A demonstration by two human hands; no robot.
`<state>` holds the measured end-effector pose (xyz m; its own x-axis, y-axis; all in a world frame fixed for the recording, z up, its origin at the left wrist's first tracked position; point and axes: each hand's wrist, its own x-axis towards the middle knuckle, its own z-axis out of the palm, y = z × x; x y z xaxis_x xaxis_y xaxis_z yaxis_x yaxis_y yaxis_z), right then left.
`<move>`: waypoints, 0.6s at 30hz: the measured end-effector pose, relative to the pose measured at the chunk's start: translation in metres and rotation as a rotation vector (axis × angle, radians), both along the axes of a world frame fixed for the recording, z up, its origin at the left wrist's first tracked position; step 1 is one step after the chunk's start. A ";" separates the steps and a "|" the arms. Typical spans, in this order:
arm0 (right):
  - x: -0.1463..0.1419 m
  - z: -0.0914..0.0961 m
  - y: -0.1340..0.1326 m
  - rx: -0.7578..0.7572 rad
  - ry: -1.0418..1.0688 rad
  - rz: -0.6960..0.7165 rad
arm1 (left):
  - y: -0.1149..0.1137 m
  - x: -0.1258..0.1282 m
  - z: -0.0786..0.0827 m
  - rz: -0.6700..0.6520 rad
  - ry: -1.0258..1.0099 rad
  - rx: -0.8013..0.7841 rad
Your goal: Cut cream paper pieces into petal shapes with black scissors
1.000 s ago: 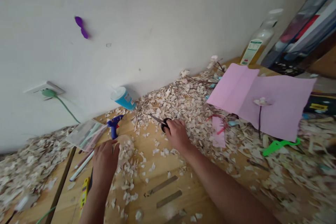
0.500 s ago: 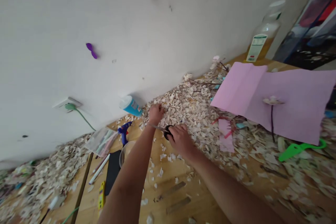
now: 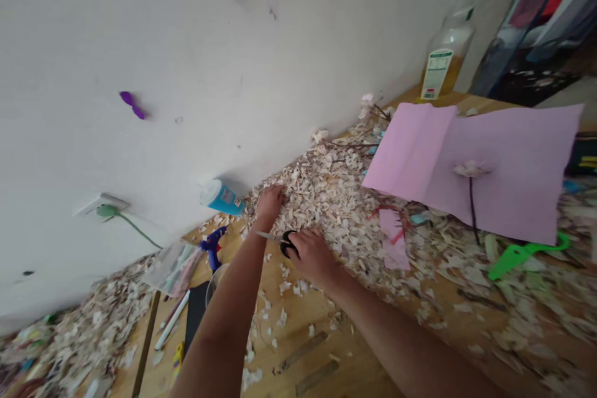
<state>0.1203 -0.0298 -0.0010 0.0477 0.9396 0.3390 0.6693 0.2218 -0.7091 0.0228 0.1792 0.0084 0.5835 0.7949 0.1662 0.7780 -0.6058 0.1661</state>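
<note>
My left hand point(image 3: 271, 204) rests against a heap of pale petal-like scraps point(image 3: 336, 189) by the wall. Its fingers look stretched out over the scraps, and nothing shows in them. Nearer to me, my right hand point(image 3: 313, 254) is closed round the black handles of a pair of scissors point(image 3: 274, 238). The blades point left, across in front of my left wrist. Just left of my left hand, a blue and white cup point(image 3: 222, 198) leans toward the wall.
Left lie a blue glue gun point(image 3: 213, 245), a plastic packet point(image 3: 173, 267), a white pen point(image 3: 171, 320) and a yellow cutter point(image 3: 178, 357). Right are pink paper point(image 3: 513, 180) with a stemmed flower point(image 3: 472, 171), green scissors point(image 3: 517, 258) and an oil bottle point(image 3: 441, 62).
The view has shifted, so most things sit further left. My left hand's fingers look more stretched over the scraps. My right hand still holds the scissors.
</note>
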 end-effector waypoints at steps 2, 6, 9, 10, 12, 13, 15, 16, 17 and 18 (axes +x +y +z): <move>0.000 0.000 0.001 -0.023 0.009 -0.005 | 0.004 0.003 0.004 0.062 -0.096 -0.028; -0.001 -0.003 0.005 -0.056 0.038 -0.003 | 0.015 0.001 0.012 0.246 -0.391 -0.125; -0.001 -0.004 0.007 -0.074 0.058 -0.005 | 0.023 -0.007 0.018 0.287 -0.436 -0.141; 0.000 -0.004 0.008 -0.079 0.062 -0.009 | 0.025 -0.010 0.020 0.292 -0.421 -0.130; 0.000 -0.004 0.009 -0.083 0.065 -0.013 | 0.027 -0.014 0.023 0.284 -0.381 -0.105; 0.000 -0.004 0.009 -0.082 0.066 -0.013 | 0.027 -0.014 0.023 0.270 -0.364 -0.097; 0.000 -0.003 0.009 -0.072 0.067 -0.016 | 0.026 -0.013 0.021 0.229 -0.327 -0.096; 0.000 -0.003 0.008 -0.066 0.069 -0.024 | 0.025 -0.011 0.018 0.205 -0.305 -0.100; 0.000 -0.003 0.008 -0.060 0.072 -0.036 | 0.024 -0.008 0.015 0.181 -0.283 -0.105; -0.001 -0.002 0.008 -0.055 0.075 -0.052 | 0.023 -0.004 0.011 0.160 -0.262 -0.107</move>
